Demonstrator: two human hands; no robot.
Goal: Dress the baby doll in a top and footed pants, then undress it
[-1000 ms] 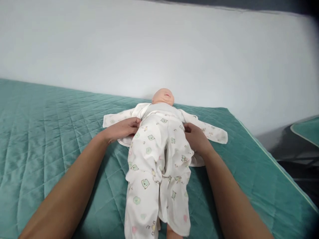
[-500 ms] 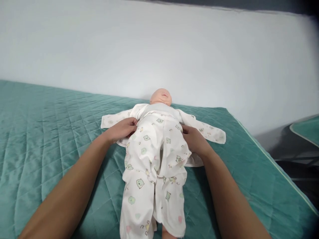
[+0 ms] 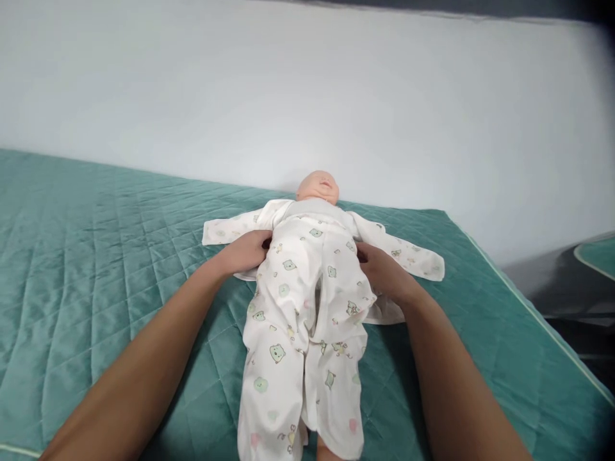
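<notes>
A baby doll (image 3: 318,187) lies on its back, its head away from me. It wears white trousers (image 3: 283,307) printed with bears and a matching long-sleeved top (image 3: 406,255), spread open with both sleeves out sideways. Pale grey cloth covers its chest. My left hand (image 3: 248,250) is closed at the left side of the trouser waist, fingertips tucked out of sight. At the opposite side, my right hand (image 3: 382,269) is curled on the trousers, its fingers partly hidden by cloth. A bit of the doll's leg shows below one trouser leg.
Under the doll is a green quilted bed cover (image 3: 144,256) with a pale piped edge on the right. A white wall (image 3: 307,89) rises behind the doll's head. Another green-topped surface (image 3: 598,256) stands off to the right.
The whole view has shifted slightly, so doll and hands appear a little further right. My left fingers have slid further in behind the trouser side, and both hands stay at the waist.
</notes>
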